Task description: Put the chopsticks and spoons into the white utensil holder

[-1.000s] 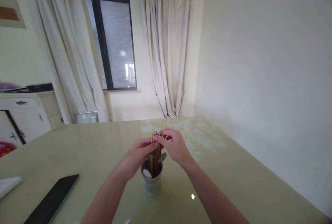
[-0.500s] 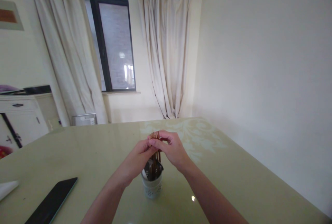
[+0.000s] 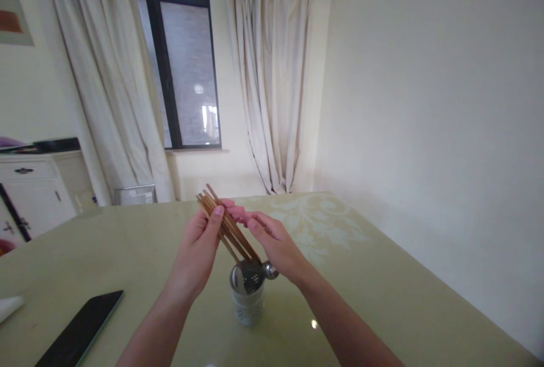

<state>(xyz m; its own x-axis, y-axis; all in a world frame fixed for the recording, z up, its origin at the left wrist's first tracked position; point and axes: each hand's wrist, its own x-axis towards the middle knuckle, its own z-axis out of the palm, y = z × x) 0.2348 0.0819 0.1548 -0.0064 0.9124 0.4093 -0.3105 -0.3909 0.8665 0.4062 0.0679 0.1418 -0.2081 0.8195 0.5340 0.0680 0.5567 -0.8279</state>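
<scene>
A bundle of brown wooden chopsticks [image 3: 229, 228] is gripped by my left hand [image 3: 199, 242], its thumb across the front and its fingers behind. The bundle tilts up to the left, its lower ends just at the mouth of a pale patterned cup [image 3: 249, 307]; whether they are clear of it I cannot tell. My right hand [image 3: 274, 239] is beside the bundle with loosely bent fingers, its fingertips close to those of the left. Inside the cup stand a dark slotted spoon [image 3: 254, 278] and other utensils. A shiny round spoon [image 3: 271, 270] leans over the right rim.
The pale green glossy table [image 3: 382, 310] carries a black flat device [image 3: 80, 327] at left and a white object [image 3: 9, 306] at its left edge. Beyond are a white cabinet [image 3: 38, 186], curtains [image 3: 276, 72] and a window; a wall borders the right side.
The chopsticks have gone from upright in the cup to tilted left and raised. My left hand has moved up and left with them. My right hand's fingers have loosened from the chopsticks' tops.
</scene>
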